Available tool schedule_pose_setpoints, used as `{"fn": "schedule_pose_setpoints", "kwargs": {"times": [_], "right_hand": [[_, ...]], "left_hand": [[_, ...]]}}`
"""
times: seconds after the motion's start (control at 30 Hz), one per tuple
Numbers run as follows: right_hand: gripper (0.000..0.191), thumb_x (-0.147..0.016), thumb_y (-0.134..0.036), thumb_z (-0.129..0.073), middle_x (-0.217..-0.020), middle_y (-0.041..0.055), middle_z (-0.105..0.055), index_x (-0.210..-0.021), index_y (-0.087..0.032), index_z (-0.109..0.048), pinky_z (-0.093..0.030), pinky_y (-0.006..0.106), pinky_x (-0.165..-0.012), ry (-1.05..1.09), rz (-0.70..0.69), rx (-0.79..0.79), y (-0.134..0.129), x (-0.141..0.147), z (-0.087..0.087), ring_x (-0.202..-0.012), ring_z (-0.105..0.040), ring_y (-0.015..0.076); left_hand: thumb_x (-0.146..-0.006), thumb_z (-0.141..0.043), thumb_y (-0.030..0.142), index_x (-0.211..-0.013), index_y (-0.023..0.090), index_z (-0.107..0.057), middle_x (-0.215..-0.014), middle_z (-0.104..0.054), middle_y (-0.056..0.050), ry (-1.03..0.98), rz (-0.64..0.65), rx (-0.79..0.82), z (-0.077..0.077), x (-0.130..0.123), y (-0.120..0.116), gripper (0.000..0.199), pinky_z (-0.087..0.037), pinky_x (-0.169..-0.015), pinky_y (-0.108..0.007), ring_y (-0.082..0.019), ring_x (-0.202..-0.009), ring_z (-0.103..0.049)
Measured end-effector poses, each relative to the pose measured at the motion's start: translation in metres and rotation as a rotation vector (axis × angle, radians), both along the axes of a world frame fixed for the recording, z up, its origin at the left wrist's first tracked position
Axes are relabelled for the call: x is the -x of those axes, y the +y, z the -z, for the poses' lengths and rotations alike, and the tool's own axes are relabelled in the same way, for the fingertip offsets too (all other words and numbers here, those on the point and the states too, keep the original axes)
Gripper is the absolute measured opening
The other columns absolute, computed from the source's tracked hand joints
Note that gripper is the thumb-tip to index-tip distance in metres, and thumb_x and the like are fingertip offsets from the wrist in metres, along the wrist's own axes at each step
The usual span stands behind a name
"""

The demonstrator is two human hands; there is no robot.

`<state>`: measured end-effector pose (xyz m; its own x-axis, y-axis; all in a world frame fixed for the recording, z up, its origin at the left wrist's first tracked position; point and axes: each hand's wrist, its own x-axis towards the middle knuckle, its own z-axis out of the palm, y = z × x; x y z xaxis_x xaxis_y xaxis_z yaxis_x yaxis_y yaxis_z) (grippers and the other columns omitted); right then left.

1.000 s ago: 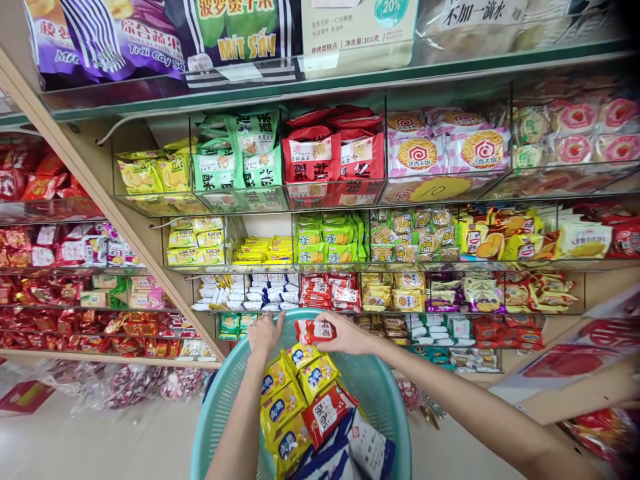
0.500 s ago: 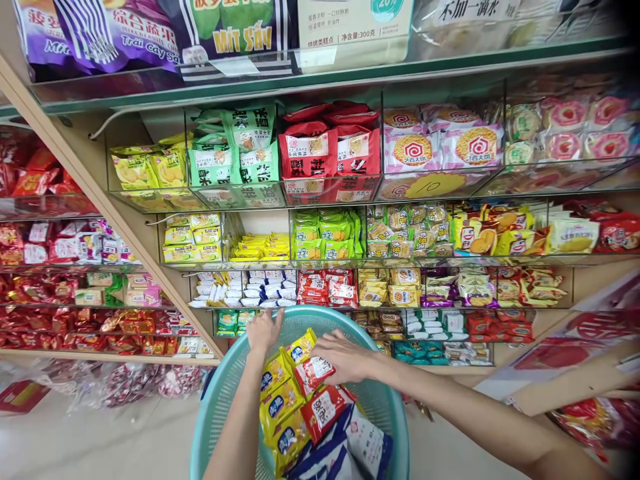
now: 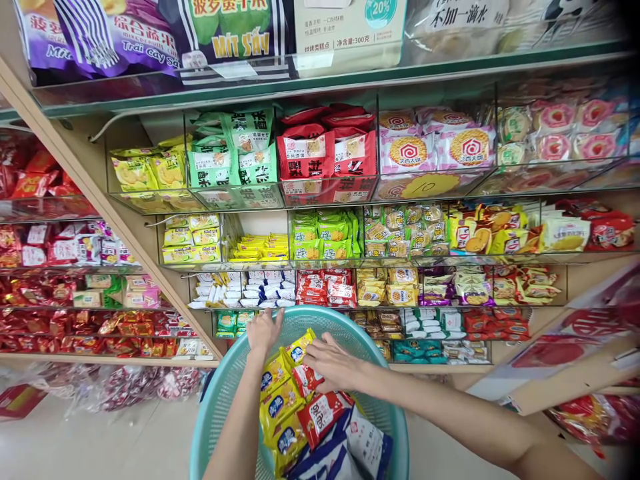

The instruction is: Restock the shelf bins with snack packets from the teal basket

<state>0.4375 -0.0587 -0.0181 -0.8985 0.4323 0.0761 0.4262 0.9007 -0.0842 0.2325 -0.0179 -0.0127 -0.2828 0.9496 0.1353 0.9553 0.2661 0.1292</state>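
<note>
A teal plastic basket (image 3: 395, 413) holds yellow packets (image 3: 283, 403), red-and-white packets (image 3: 323, 417) and blue-and-white packets (image 3: 367, 440). My left hand (image 3: 265, 330) is closed around the basket's far-left rim. Inside the basket, my right hand (image 3: 333, 362) lies over a red-and-white packet and touches the edge of a yellow one. Its fingers are spread and slightly bent, with no packet lifted in them.
Shelves of wrapped snacks rise behind the basket, with clear bins (image 3: 327, 190) and a glass shelf edge (image 3: 320, 80) above. Plastic-wrapped goods (image 3: 135, 387) lie on the floor at left. A slanted printed panel (image 3: 565, 340) stands at right.
My right hand has shifted slightly left over the packets, and its fingers have spread. The small red-and-white packet is now more covered. My left hand stays on the rim.
</note>
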Motion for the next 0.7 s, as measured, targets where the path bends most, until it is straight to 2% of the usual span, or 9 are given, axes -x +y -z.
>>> {"fn": "schedule_pose_setpoints", "kwargs": {"times": [0.33, 0.57, 0.7], "right_hand": [[0.043, -0.074, -0.048, -0.066, -0.096, 0.0089, -0.060, -0.098, -0.013, -0.057, -0.036, 0.041, -0.086, -0.002, -0.054, 0.018, -0.007, 0.004, -0.024, -0.092, -0.052, 0.0235], [0.038, -0.078, -0.048, -0.061, -0.092, 0.0069, -0.062, -0.094, -0.014, -0.058, -0.037, 0.039, -0.085, -0.017, -0.275, -0.087, -0.036, 0.029, -0.037, -0.086, -0.054, 0.0207], [0.034, -0.079, -0.047, -0.061, -0.088, 0.0063, -0.064, -0.088, -0.014, -0.060, -0.039, 0.038, -0.082, -0.016, -0.379, -0.125, -0.050, 0.044, -0.032, -0.084, -0.056, 0.0203]], "left_hand": [[-0.091, -0.027, 0.055, -0.107, 0.014, -0.061, -0.102, -0.068, -0.015, -0.005, 0.004, 0.016, 0.001, 0.001, 0.000, 0.056, -0.041, -0.085, -0.039, -0.030, -0.103, -0.060], [-0.091, -0.025, 0.056, -0.107, 0.014, -0.061, -0.103, -0.068, -0.015, -0.011, 0.012, 0.021, -0.002, -0.001, 0.000, 0.057, -0.040, -0.087, -0.040, -0.031, -0.105, -0.059], [-0.090, -0.024, 0.056, -0.108, 0.015, -0.060, -0.106, -0.067, -0.015, -0.021, 0.014, 0.051, -0.004, -0.002, -0.001, 0.058, -0.039, -0.088, -0.040, -0.031, -0.106, -0.058]]}}
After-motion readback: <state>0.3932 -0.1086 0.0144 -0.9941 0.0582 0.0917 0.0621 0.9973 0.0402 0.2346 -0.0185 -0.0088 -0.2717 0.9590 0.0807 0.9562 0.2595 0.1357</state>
